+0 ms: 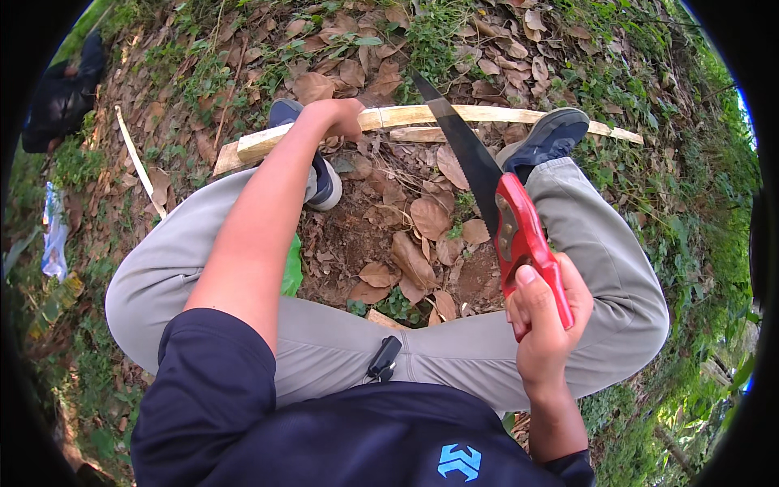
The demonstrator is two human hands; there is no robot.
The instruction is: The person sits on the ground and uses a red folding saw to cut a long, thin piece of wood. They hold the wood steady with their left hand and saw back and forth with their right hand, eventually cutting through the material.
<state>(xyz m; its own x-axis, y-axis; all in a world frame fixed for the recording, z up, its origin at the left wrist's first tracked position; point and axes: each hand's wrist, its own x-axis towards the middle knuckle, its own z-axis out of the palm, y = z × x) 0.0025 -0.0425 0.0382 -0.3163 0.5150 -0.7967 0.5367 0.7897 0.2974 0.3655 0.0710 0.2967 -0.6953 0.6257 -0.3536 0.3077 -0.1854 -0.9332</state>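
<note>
My right hand (548, 321) is wrapped round the red handle of a handsaw (527, 231). The saw's dark toothed blade slants up and left, and its tip end crosses over a long pale wooden strip (495, 114); whether the two touch I cannot tell. My left hand (345, 119) closes on that strip left of the blade, its fingers partly hidden. A thin dark line runs across the wood just right of my left hand. A second, shorter wooden piece (422, 135) lies below the strip.
My shoes (548, 140) are on either side, close to the strip. Dry leaves (430, 217) and bare soil lie between my bent legs. A green plastic piece (292, 268) shows beside my left leg. Far left are a thin stick (138, 162), a plastic bag (55, 235) and a dark-clothed person (61, 97).
</note>
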